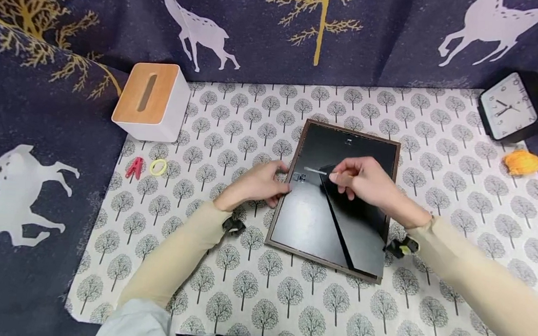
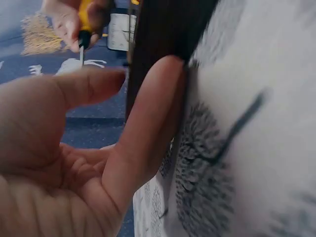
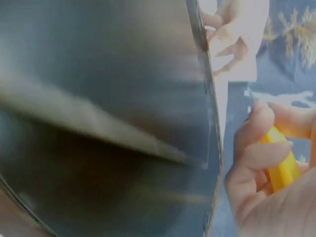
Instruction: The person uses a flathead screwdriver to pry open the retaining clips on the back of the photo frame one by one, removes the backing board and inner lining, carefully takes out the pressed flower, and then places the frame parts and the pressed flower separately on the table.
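A picture frame (image 1: 307,216) with a brown rim lies face down on the table, its black back uppermost and a dark diagonal line running across it. My right hand (image 1: 365,181) is above this back, fingers curled round the yellow handle of a screwdriver (image 3: 282,163). The thin metal shaft (image 1: 315,171) points left, near a small metal fitting (image 1: 299,177) by the frame's left side. At that left rim, my left hand (image 1: 261,180) touches the side with its fingers (image 2: 155,103) extended. Whether the screwdriver tip touches the fitting, I cannot tell.
A white tissue box with a wooden top (image 1: 135,93) stands at the back left. Before it lie a red clip (image 1: 135,168) and a pale yellow ring (image 1: 158,167). At the right are a black clock (image 1: 508,106) and an orange yarn bundle (image 1: 522,162).
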### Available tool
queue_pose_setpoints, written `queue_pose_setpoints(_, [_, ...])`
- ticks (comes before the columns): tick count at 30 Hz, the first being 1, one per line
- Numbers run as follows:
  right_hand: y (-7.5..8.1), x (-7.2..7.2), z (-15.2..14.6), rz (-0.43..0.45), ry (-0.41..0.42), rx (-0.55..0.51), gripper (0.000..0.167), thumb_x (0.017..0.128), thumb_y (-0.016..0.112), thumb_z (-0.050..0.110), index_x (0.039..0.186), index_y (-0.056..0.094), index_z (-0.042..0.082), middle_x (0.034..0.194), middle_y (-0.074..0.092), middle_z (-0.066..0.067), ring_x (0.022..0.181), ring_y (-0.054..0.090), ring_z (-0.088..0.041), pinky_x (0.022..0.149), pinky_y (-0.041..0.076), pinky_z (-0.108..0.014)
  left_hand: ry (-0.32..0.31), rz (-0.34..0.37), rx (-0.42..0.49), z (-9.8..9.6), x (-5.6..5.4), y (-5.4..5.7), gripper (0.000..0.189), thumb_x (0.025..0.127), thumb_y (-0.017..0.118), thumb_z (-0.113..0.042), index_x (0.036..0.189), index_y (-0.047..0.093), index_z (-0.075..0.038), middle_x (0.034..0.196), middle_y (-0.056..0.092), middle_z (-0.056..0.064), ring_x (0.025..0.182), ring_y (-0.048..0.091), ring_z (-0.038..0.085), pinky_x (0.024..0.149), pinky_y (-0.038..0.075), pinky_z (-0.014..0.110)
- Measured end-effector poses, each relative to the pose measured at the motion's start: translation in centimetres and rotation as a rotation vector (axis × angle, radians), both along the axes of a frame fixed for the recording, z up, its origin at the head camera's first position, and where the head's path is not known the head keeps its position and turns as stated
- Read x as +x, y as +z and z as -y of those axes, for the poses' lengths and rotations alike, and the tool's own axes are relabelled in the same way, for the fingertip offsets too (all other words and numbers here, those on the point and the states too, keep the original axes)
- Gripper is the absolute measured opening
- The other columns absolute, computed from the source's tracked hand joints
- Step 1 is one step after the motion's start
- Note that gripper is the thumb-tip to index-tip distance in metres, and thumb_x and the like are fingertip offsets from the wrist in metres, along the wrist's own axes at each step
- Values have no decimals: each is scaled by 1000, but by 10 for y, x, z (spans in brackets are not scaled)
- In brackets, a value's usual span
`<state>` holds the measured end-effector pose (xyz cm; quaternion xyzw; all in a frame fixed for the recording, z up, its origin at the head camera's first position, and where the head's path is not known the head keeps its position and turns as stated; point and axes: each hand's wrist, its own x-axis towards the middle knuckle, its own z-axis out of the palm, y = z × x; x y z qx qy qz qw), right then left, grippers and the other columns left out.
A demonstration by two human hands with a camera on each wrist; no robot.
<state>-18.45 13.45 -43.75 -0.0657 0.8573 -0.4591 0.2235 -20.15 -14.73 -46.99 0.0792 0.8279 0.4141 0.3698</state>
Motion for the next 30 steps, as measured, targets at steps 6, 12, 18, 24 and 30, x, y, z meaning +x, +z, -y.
queue_pose_setpoints(6, [-14, -27, 2, -8, 39, 36, 22, 107, 68, 22, 110, 75, 1, 76, 69, 1, 62, 61, -14, 54, 51, -26, 52, -24, 16, -7, -10, -6, 57, 109, 67, -18, 160, 43, -7, 91, 71, 15, 59, 73, 21, 67, 73, 35])
queue_pose_setpoints(12, [-23, -34, 12, 3, 126, 32, 19, 108, 68, 21, 106, 74, 4, 76, 70, -2, 60, 62, -15, 45, 48, -26, 67, 35, 5, 1, 2, -9, 71, 107, 70, -16, 166, 31, -11, 95, 73, 15, 67, 79, 25, 86, 73, 34])
queue_pose_setpoints(18, [-24, -40, 21, -67, 198, 56, 11, 102, 67, 14, 98, 75, 7, 74, 67, -4, 57, 60, -17, 56, 52, -25, 51, 68, -2, 5, 8, -3, 85, 105, 71, -11, 170, 16, -15, 87, 64, 10, 70, 81, 29, 101, 68, 34])
queue_pose_setpoints(24, [-25, -45, 25, -22, 210, 52, 10, 98, 69, 13, 94, 75, 7, 70, 64, -1, 55, 55, -14, 51, 45, -25, 81, 133, -2, 6, 14, -1, 85, 103, 74, -11, 166, 17, -21, 78, 67, 10, 71, 82, 31, 128, 53, 47])
queue_pose_setpoints(30, [-26, -47, 27, 7, 198, 26, 10, 98, 69, 12, 96, 75, 5, 71, 63, -3, 56, 53, -15, 50, 46, -26, 69, 142, 72, 12, 10, -9, 88, 105, 72, -12, 169, 13, -22, 100, 75, 18, 74, 82, 32, 117, 62, 44])
